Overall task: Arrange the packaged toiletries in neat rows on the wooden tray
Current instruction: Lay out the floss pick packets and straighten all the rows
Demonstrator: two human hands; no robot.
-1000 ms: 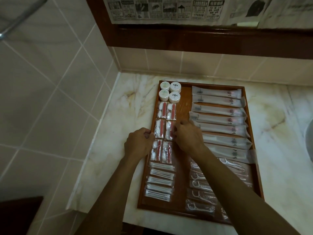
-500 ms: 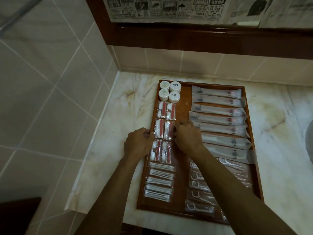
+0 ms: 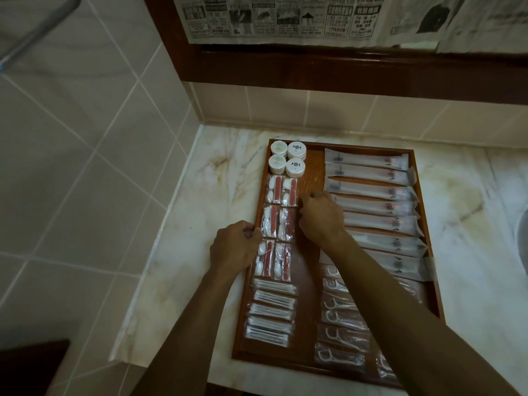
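From the head view, the wooden tray (image 3: 311, 354) sits on a marble counter (image 3: 183, 252) in the corner of a tiled wall, and it is already nearly full. Down its left side run four small round jars (image 3: 288, 162) at the far end, then three pairs of red-and-white sachets (image 3: 278, 227), then a stack of cotton-bud packets (image 3: 271, 312) at the near end. Down the right side lie long toothbrush sleeves (image 3: 371, 192), with floss-pick packets (image 3: 341, 332) nearer the person.

The left hand (image 3: 235, 247) rests at the tray's left rim with fingers curled, its fingertips against the outer edge of the middle sachet pair; whether it truly pinches the wrapper I cannot tell. The right hand (image 3: 320, 215) is curled too, knuckles up, sitting between the sachet column and the toothbrush sleeves and touching the inner edge of the sachets — what, if anything, it grips is hidden beneath it.

The step in hand looks like squaring up the sachet pairs from both sides, a finishing touch rather than placement. The next move likely calls for light, even pressure inward so the slippery wrappers line up without riding over one another — then perhaps the skewed sleeves lower on the right.
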